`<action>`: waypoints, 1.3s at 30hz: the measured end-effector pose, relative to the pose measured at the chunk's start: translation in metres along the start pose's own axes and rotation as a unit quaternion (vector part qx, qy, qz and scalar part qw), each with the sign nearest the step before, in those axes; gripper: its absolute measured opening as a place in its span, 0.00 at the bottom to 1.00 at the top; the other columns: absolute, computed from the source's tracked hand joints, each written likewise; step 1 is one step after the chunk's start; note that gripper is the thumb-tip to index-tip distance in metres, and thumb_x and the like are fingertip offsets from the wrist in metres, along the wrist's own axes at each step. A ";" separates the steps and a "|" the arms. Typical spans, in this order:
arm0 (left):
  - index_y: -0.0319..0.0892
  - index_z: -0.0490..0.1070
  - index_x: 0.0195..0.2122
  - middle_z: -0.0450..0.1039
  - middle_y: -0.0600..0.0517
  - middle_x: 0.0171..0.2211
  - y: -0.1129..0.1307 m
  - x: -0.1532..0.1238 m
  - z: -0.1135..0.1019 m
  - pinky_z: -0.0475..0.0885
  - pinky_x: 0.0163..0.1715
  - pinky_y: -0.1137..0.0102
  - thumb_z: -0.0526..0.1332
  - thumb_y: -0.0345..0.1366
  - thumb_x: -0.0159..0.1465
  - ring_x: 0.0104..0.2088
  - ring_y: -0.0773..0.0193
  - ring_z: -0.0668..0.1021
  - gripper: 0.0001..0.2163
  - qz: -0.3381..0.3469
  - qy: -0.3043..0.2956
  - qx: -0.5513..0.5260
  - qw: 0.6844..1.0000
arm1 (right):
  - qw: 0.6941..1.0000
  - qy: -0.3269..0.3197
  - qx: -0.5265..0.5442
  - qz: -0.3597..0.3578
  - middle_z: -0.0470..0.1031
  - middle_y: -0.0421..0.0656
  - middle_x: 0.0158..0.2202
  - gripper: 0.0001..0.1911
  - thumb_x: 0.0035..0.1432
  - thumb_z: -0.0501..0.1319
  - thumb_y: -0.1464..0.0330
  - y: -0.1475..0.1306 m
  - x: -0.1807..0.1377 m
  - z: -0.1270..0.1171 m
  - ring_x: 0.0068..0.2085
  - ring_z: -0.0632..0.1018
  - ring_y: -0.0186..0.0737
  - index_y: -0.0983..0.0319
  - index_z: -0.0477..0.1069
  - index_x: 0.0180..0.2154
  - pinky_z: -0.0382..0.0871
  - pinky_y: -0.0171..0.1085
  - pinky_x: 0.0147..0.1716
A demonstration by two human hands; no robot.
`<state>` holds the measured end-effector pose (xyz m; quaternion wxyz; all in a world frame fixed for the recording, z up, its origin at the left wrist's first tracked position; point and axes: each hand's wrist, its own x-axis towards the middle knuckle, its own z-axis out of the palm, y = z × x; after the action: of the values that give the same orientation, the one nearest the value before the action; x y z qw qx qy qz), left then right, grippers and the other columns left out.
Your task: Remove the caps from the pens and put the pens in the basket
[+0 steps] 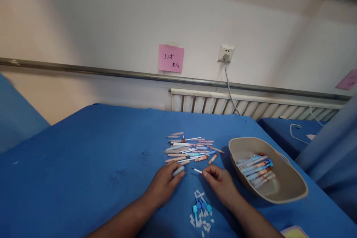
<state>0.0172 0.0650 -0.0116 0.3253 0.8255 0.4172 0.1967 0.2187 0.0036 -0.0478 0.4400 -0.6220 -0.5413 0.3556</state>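
On the blue table (92, 163) my left hand (164, 184) is closed around a pale blue pen barrel (178, 171), its end poking out toward the right. My right hand (220, 182) pinches a thin white refill (196, 170) whose tip points left at the barrel, a small gap between them. Just beyond both hands lies a loose pile of pen parts (189, 148) in blue, pink and orange. Between my wrists sits a small heap of blue and white caps (201, 210).
A beige oval tray (290, 189) holding several assembled pens (256, 169) stands right of my right hand. A radiator (251, 106) runs along the wall behind. A pink note (171, 58) and a socket with a cable (225, 54) are on the wall.
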 end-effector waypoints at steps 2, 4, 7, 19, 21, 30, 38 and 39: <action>0.41 0.65 0.29 0.68 0.55 0.27 -0.002 0.002 -0.002 0.62 0.30 0.74 0.51 0.41 0.63 0.30 0.64 0.70 0.11 -0.015 0.000 -0.025 1.000 | 1.000 -0.006 0.008 -0.008 0.68 0.39 0.24 0.14 0.53 0.57 0.60 0.002 0.001 -0.001 0.29 0.69 0.36 0.63 0.70 0.25 0.60 0.32 0.29; 0.41 0.66 0.29 0.68 0.55 0.27 -0.003 0.003 -0.003 0.63 0.30 0.73 0.51 0.41 0.63 0.30 0.64 0.70 0.11 -0.021 -0.003 -0.034 0.999 | 1.000 -0.006 0.013 -0.014 0.69 0.40 0.24 0.13 0.53 0.57 0.60 0.004 0.001 -0.002 0.29 0.69 0.37 0.63 0.70 0.25 0.61 0.33 0.30; 0.41 0.66 0.29 0.69 0.55 0.27 -0.004 0.003 -0.002 0.63 0.30 0.73 0.53 0.41 0.61 0.30 0.63 0.71 0.10 -0.028 -0.004 -0.029 0.999 | 1.000 -0.002 0.011 -0.012 0.70 0.40 0.24 0.14 0.54 0.57 0.59 0.004 0.000 -0.002 0.29 0.70 0.37 0.63 0.70 0.25 0.62 0.33 0.30; 0.42 0.73 0.37 0.75 0.52 0.36 -0.008 0.004 0.001 0.67 0.40 0.71 0.56 0.39 0.59 0.38 0.60 0.75 0.10 -0.034 0.020 -0.124 0.991 | 1.000 -0.005 -0.010 -0.012 0.70 0.40 0.24 0.13 0.52 0.58 0.60 -0.002 -0.002 -0.002 0.29 0.70 0.37 0.63 0.71 0.25 0.63 0.34 0.31; 0.42 0.74 0.37 0.76 0.52 0.37 -0.010 0.004 0.002 0.66 0.42 0.71 0.56 0.38 0.59 0.39 0.59 0.75 0.10 -0.031 0.024 -0.132 0.991 | 1.000 -0.008 -0.010 -0.011 0.70 0.40 0.24 0.13 0.53 0.58 0.60 0.000 -0.001 -0.002 0.29 0.70 0.37 0.63 0.71 0.25 0.64 0.34 0.31; 0.42 0.72 0.34 0.75 0.53 0.32 -0.005 0.003 0.000 0.66 0.36 0.72 0.52 0.45 0.62 0.35 0.60 0.75 0.14 -0.046 0.013 -0.100 0.994 | 1.000 -0.009 -0.013 -0.017 0.71 0.40 0.24 0.13 0.53 0.57 0.61 -0.002 -0.002 -0.002 0.29 0.71 0.38 0.62 0.71 0.25 0.63 0.34 0.31; 0.42 0.71 0.28 0.75 0.53 0.28 -0.004 0.002 -0.001 0.65 0.34 0.72 0.51 0.44 0.62 0.32 0.61 0.75 0.15 -0.060 0.022 -0.075 0.995 | 1.000 -0.011 -0.009 -0.007 0.70 0.39 0.24 0.14 0.53 0.57 0.59 -0.004 -0.002 -0.001 0.28 0.70 0.37 0.62 0.71 0.25 0.63 0.33 0.31; 0.42 0.71 0.28 0.75 0.53 0.28 -0.004 0.002 -0.001 0.65 0.34 0.72 0.51 0.45 0.62 0.31 0.61 0.75 0.15 -0.060 0.020 -0.073 0.995 | 1.000 -0.010 -0.009 -0.005 0.70 0.39 0.24 0.13 0.53 0.58 0.59 -0.004 -0.002 -0.001 0.28 0.70 0.37 0.62 0.71 0.25 0.63 0.33 0.30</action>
<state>0.0157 0.0689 -0.0132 0.3873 0.7690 0.4570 0.2231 0.2181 0.0011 -0.0440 0.4304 -0.6194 -0.5524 0.3549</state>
